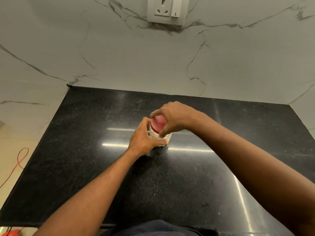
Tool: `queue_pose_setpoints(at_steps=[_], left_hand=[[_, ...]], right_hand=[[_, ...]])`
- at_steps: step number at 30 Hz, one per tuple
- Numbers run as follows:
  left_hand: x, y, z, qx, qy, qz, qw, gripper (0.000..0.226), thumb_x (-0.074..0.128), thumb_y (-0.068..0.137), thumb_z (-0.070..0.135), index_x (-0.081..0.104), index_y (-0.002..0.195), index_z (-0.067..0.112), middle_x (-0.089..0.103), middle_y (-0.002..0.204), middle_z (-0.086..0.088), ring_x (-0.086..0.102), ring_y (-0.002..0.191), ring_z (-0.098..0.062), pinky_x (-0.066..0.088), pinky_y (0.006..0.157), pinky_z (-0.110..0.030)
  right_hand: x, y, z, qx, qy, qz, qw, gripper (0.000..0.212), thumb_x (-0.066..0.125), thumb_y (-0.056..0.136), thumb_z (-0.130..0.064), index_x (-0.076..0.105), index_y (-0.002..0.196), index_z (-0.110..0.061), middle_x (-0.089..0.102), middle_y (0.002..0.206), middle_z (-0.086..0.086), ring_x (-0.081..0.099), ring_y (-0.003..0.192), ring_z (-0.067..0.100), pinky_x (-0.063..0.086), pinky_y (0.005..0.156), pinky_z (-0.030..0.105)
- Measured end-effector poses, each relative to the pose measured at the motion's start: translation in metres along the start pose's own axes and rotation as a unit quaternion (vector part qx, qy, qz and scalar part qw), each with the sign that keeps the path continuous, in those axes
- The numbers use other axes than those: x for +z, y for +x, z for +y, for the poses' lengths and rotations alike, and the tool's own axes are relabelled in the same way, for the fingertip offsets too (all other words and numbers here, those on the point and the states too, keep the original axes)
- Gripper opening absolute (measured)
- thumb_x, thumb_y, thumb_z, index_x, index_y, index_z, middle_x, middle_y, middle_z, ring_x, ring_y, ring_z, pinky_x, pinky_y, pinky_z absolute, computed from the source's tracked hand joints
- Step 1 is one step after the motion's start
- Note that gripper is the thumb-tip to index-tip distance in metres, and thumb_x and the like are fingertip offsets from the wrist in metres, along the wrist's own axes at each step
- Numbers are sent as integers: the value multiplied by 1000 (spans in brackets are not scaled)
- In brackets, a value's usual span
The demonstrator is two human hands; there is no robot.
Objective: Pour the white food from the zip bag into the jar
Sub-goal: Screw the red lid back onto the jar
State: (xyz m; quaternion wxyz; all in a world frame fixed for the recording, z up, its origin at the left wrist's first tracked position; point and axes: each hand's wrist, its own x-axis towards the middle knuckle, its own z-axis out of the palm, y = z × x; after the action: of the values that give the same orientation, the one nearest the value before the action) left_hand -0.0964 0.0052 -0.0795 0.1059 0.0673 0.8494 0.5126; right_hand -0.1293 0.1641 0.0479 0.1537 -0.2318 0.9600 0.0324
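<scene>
Grip: left hand (142, 139) wraps white-filled jar (160, 136), right hand (173, 119) pinches pink lid (158, 124).

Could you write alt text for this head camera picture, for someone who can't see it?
Two bare hands hold a small white-filled jar on a black stone counter: the left hand steadies its side while the right hand grips its red lid. A marble wall with a socket rises behind.

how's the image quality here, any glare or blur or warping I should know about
Head view: bright streaks of glare lie across the polished black counter beside the jar; the right hand on the red lid is slightly motion-blurred, the left hand sharper; wide-angle distortion bows the counter edges and tilts the wall socket; lighting is soft, shadows faint.
</scene>
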Motion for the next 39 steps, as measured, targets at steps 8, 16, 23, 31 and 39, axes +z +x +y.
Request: queue_pose_setpoints(at_steps=[8, 16, 23, 31, 39], left_hand=[[2, 0, -3, 10, -1, 14, 1000, 81, 98, 53, 58, 47, 113, 42, 69, 117, 16, 69, 106, -6, 63, 87, -42], [2, -1, 1, 7, 5, 12, 1000, 86, 96, 50, 63, 44, 116, 47, 63, 113, 26, 61, 102, 7, 55, 78, -25], [2, -1, -1, -4, 0, 8, 1000, 82, 97, 49, 60, 47, 114, 46, 66, 122, 20, 66, 111, -8, 62, 91, -47], [1, -3, 7, 1, 18, 6, 1000, 85, 94, 51, 64, 41, 116, 46, 61, 120, 22, 63, 110, -8, 57, 86, -34], [-2, -5, 8, -8, 23, 9, 1000, 85, 96, 51, 62, 44, 116, 45, 63, 117, 22, 66, 110, -13, 60, 94, -49]], right_hand=[[11, -6, 5, 80, -3, 55, 995, 51, 47, 101, -60, 61, 134, -23, 68, 127, 10, 68, 98, 23, 48, 69, 31], [-2, -9, 2, -9, 8, 10, 1000, 74, 83, 79, -44, 55, 147, -37, 64, 133, -3, 62, 106, 18, 42, 71, 25], [2, 3, -14, 136, -86, 84, 983, 72, 51, 87, -81, 71, 104, -14, 57, 71, 1, 56, 61, 17, 44, 55, 31], [3, -4, -4, -7, -40, 19, 999, 71, 85, 79, -40, 58, 145, -37, 66, 132, 0, 66, 108, 22, 50, 72, 32], [8, 11, -2, 130, -53, 88, 986, 66, 40, 97, -75, 71, 96, -16, 64, 77, 4, 56, 62, 18, 39, 56, 31]])
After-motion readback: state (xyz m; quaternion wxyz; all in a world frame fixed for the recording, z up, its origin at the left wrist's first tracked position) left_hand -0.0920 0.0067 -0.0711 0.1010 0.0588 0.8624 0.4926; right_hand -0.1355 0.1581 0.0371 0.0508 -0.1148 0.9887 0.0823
